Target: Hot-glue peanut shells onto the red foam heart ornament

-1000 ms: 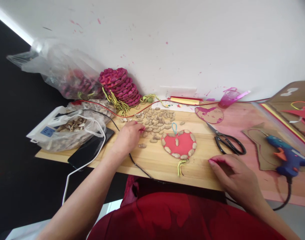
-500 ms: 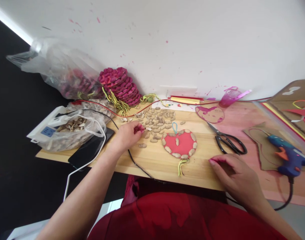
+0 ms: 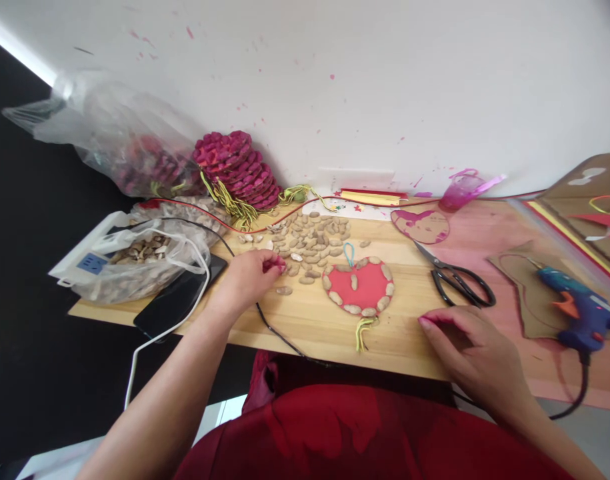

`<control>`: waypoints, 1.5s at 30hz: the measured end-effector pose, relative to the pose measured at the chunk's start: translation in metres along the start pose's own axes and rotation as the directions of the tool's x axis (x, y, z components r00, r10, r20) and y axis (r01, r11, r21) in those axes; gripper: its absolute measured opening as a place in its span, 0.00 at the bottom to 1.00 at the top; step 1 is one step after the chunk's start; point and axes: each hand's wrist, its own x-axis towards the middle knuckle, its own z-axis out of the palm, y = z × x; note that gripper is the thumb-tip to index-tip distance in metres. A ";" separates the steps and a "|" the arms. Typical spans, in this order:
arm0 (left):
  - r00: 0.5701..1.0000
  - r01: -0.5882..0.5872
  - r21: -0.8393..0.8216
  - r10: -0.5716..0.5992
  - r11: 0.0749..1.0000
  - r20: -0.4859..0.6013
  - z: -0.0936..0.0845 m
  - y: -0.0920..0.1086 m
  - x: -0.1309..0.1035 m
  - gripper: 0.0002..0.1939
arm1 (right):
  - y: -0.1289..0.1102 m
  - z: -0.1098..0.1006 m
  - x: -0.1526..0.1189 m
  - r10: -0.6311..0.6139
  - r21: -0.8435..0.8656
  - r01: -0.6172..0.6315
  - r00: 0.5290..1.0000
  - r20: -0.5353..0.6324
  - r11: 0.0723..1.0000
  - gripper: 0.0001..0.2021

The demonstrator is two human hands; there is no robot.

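Observation:
My left hand (image 3: pixel 249 277) is at the left edge of the loose peanut shells (image 3: pixel 315 237), thumb and fingers pressed together; anything between the fingertips is too small to make out. A red heart-shaped piece (image 3: pixel 367 288) lies right of the shells, edged with peanut shells, one more shell standing inside near its top. It has a blue loop (image 3: pixel 349 253) on top and a yellow-green tassel (image 3: pixel 363 333) below. My right hand (image 3: pixel 472 353) rests at the table's front edge, fingers curled with thumb and index tips together, and nothing shows in it.
Black scissors (image 3: pixel 459 280) and a blue glue gun (image 3: pixel 582 310) on cardboard lie to the right. At the left are a bag of shells (image 3: pixel 135 280), a power strip (image 3: pixel 87 257), a phone (image 3: pixel 179 300) and cables. Stacked pink pieces (image 3: pixel 239 170) and a pink cup (image 3: pixel 462 191) stand behind.
My left hand has drawn slightly left, away from a pale shell that was at its fingertips and now lies apart from them. My right hand has stayed in place.

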 end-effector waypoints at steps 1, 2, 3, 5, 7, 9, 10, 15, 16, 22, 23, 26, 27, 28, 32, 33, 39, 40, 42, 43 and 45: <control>1.000 -0.007 0.028 0.007 1.000 -0.012 -0.001 0.000 0.000 0.11 | 0.000 0.000 0.000 0.001 -0.001 -0.001 1.000 0.000 1.000 0.06; 0.999 -0.015 0.051 0.016 0.999 -0.029 -0.001 0.000 0.000 0.11 | 0.001 0.000 -0.001 0.003 -0.001 -0.003 1.000 0.001 1.000 0.06; 0.998 -0.026 0.069 0.029 0.997 -0.050 -0.001 -0.001 0.001 0.12 | 0.001 0.000 -0.001 0.005 -0.001 -0.005 1.000 0.005 1.000 0.06; 0.993 -0.062 0.096 0.071 0.993 -0.097 0.001 -0.001 0.006 0.12 | 0.002 0.000 -0.002 0.006 -0.001 -0.006 1.000 0.011 1.000 0.06; 0.982 -0.130 0.125 0.145 0.984 -0.124 0.005 0.000 0.012 0.12 | 0.002 0.000 -0.002 0.000 0.000 0.000 1.000 0.009 1.000 0.06; 0.966 -0.214 0.157 0.233 0.964 -0.113 0.009 0.001 0.018 0.13 | 0.002 0.000 -0.002 -0.006 0.000 0.006 1.000 0.006 1.000 0.06; 0.958 -0.252 0.175 0.271 0.952 -0.096 0.011 0.002 0.021 0.13 | 0.002 0.000 -0.002 -0.006 0.002 0.006 1.000 0.004 1.000 0.05; 0.942 -0.322 0.218 0.335 0.921 -0.026 0.016 0.004 0.030 0.13 | 0.002 0.001 -0.002 0.004 0.011 -0.004 1.000 0.008 1.000 0.05; 0.940 -0.327 0.213 0.340 0.921 -0.027 0.017 0.004 0.031 0.12 | 0.002 0.001 -0.002 0.006 0.011 -0.006 1.000 0.012 1.000 0.05; 0.944 -0.309 0.147 0.321 0.940 -0.070 0.015 0.002 0.023 0.11 | 0.000 0.000 -0.001 -0.005 0.016 0.005 1.000 0.007 1.000 0.04; 0.954 -0.285 0.118 0.293 0.951 -0.065 0.014 0.003 0.022 0.11 | 0.000 0.000 -0.001 -0.002 0.017 0.002 1.000 0.007 1.000 0.04; 0.978 -0.202 0.058 0.204 0.978 -0.034 0.011 0.004 0.021 0.11 | -0.001 0.000 0.000 0.004 0.016 -0.004 1.000 0.004 1.000 0.04; 0.983 -0.182 0.055 0.184 0.982 -0.023 0.010 0.005 0.022 0.12 | -0.001 0.000 0.000 0.000 0.016 0.000 1.000 -0.002 1.000 0.04; 0.985 -0.169 0.057 0.170 0.984 -0.010 0.009 0.006 0.023 0.13 | -0.001 0.000 0.000 -0.006 0.018 0.006 1.000 -0.007 1.000 0.05; 0.988 -0.150 0.082 0.147 0.985 0.039 0.010 0.009 0.028 0.14 | 0.001 0.001 -0.001 -0.010 0.017 0.010 1.000 -0.007 1.000 0.05; 0.989 -0.146 0.085 0.143 0.986 0.040 0.010 0.010 0.029 0.14 | 0.001 0.001 -0.001 -0.005 0.015 0.005 1.000 -0.006 1.000 0.05; 0.979 -0.201 0.157 0.202 0.967 0.009 0.014 0.005 0.029 0.14 | 0.000 0.000 -0.001 -0.012 0.010 0.012 1.000 0.003 1.000 0.06; 0.977 -0.207 0.164 0.213 0.964 -0.021 0.014 0.003 0.028 0.14 | 0.000 0.000 -0.001 -0.015 0.007 0.015 1.000 0.004 1.000 0.06; 0.969 -0.214 0.149 0.229 0.965 -0.091 0.016 0.000 0.027 0.13 | 0.000 0.000 -0.001 -0.021 0.002 0.021 1.000 0.004 1.000 0.06; 0.965 -0.221 0.131 0.236 0.967 -0.113 0.017 -0.001 0.026 0.12 | 0.001 0.000 -0.001 -0.023 -0.001 0.023 1.000 0.004 1.000 0.06; 0.960 -0.244 0.099 0.254 0.965 -0.115 0.019 -0.001 0.025 0.11 | 0.002 0.001 -0.001 -0.027 -0.009 0.027 1.000 0.001 1.000 0.07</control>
